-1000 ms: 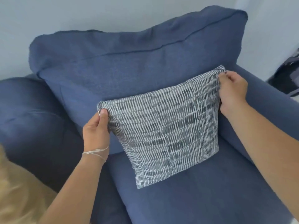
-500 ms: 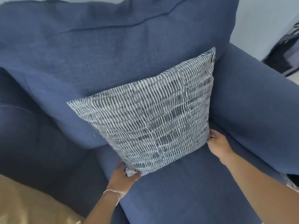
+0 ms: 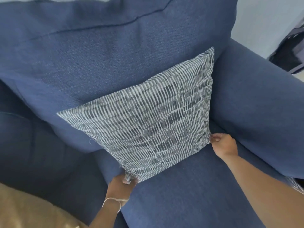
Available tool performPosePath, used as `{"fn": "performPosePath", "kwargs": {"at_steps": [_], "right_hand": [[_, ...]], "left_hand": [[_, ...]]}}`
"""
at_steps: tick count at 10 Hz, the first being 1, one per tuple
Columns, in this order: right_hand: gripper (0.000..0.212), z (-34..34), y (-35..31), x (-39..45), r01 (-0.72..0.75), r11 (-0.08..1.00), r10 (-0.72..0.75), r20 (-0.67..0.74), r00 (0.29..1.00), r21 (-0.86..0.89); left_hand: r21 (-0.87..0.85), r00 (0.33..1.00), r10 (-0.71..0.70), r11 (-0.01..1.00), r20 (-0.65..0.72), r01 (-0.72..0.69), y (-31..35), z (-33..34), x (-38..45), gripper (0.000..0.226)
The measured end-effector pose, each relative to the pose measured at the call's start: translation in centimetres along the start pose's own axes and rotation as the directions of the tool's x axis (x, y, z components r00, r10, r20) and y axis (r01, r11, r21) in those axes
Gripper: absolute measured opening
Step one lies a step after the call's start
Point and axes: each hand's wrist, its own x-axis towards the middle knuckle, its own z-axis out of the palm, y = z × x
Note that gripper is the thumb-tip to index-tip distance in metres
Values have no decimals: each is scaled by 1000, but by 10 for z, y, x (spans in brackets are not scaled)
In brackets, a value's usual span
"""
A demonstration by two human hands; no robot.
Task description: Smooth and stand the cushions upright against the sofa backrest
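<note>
Since a second ago, your left hand and right hand have dropped from the cushion's top corners to its bottom ones, each grip pinching fabric. The patterned cushion stands centre frame against the backrest, seemingly smooth, lower edge on the seat.

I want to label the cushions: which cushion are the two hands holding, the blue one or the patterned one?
The patterned cushion, white with dark dashes. The left hand and right hand pinch its lower corners. The plain blue back cushion behind it is untouched.
</note>
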Motion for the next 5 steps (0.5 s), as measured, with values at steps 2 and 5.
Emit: {"fn": "performPosePath", "kwargs": {"at_steps": [2,5], "right_hand": [[31,-12,-23,3,101,967,-108,14,994,233],[16,-33,-77,-8,227,865,-234,-40,971,448]], "left_hand": [[-151,993,26,988,-118,-44,10,-11,-16,21],[-386,915,81,889,-394,-245,48,-33,-22,12]]}}
